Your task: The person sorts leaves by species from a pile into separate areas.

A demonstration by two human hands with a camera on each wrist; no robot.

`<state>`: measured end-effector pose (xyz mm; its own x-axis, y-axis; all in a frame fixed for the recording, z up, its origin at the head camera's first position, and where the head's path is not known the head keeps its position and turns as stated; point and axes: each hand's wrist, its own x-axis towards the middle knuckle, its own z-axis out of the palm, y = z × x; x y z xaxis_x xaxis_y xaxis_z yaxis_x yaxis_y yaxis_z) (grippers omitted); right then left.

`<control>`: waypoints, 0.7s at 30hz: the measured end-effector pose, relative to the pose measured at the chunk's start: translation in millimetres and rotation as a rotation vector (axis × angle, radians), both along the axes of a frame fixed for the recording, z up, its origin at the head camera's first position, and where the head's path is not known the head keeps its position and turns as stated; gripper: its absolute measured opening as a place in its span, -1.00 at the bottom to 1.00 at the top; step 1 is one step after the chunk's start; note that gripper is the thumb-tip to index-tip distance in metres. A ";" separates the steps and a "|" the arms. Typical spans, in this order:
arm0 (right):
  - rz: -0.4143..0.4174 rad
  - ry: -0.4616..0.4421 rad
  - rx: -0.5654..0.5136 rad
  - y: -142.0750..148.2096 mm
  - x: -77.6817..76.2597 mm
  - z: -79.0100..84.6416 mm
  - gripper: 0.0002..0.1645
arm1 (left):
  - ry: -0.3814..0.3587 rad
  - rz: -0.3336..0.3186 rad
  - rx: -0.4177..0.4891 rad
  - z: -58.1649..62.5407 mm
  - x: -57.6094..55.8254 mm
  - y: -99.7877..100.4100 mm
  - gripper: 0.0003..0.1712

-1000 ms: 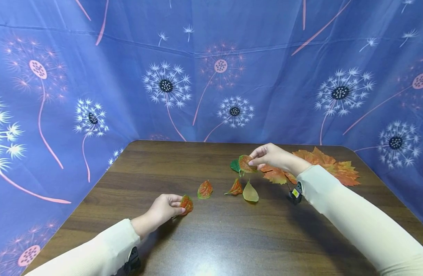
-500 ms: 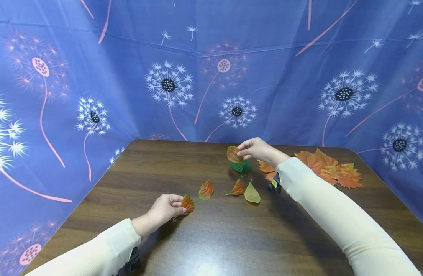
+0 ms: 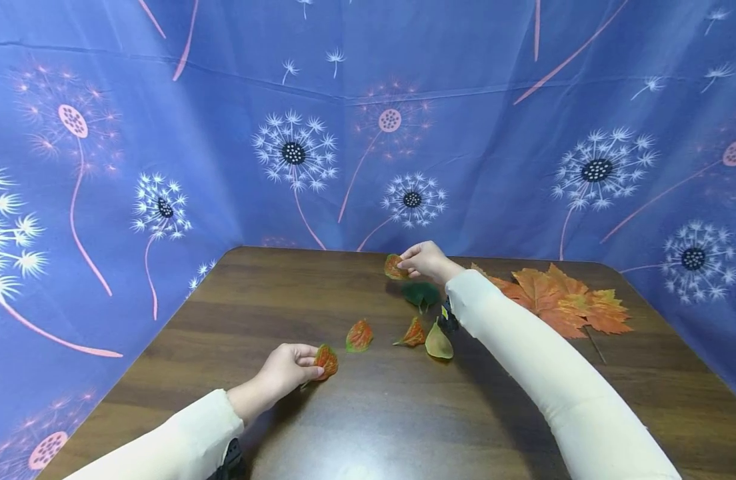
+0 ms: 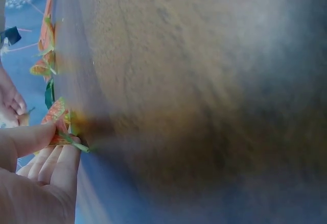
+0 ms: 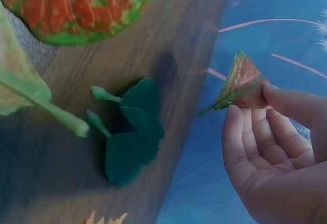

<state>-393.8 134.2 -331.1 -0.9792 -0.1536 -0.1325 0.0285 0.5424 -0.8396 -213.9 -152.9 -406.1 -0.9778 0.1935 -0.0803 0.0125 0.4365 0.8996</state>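
Nearest, the left hand (image 3: pixel 278 373) pinches a red-and-green leaf (image 3: pixel 327 362) between thumb and fingers, low over the wooden table (image 3: pixel 368 420). Beyond lie a yellow-green leaf (image 3: pixel 439 343), a flat orange leaf (image 3: pixel 359 337) and a folded orange leaf (image 3: pixel 413 333), then two dark-green leaves (image 3: pixel 421 293). Orange maple leaves (image 3: pixel 542 293) spread rightward. Farthest, the right hand (image 3: pixel 427 260), arm outstretched, pinches a reddish-green leaf (image 3: pixel 394 267) near the table's back edge.
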 end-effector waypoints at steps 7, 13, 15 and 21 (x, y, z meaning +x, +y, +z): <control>0.015 0.080 0.085 -19.4 -14.6 -4.5 -0.72 | 0.011 0.005 -0.040 3.9 -1.5 -1.6 -0.71; 0.010 0.088 0.071 -27.9 -28.4 -11.3 -0.72 | 0.001 0.009 -0.029 4.3 -2.1 -0.3 -0.71; -0.015 0.069 0.051 -29.2 -31.7 -14.6 -0.72 | 0.001 -0.014 -0.007 3.6 -2.2 1.0 -0.71; -0.037 0.018 -0.024 -39.1 -40.9 -27.1 -0.71 | 0.009 -0.015 -0.006 0.2 -1.4 -0.2 -0.71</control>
